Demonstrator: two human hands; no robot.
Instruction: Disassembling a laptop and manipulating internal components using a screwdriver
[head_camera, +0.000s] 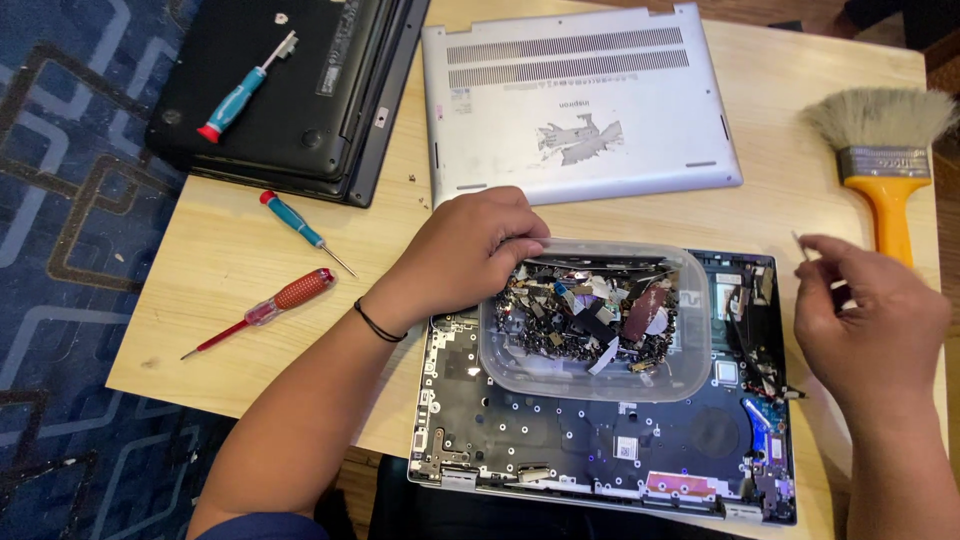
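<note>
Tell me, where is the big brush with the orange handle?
In the head view, the brush lies on the wooden table at the far right, above the right hand, right of the silver laptop cover.

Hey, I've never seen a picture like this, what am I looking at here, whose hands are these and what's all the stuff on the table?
This is one view from a camera worn on a person's head, looking down at their own bare hands over a wooden table. An opened laptop lies with its insides exposed. The left hand reaches into a clear plastic tub of small parts resting on it. The right hand pinches something tiny, too small to tell. Nearby: three screwdrivers, a silver bottom cover, a black laptop, an orange-handled brush.
</note>
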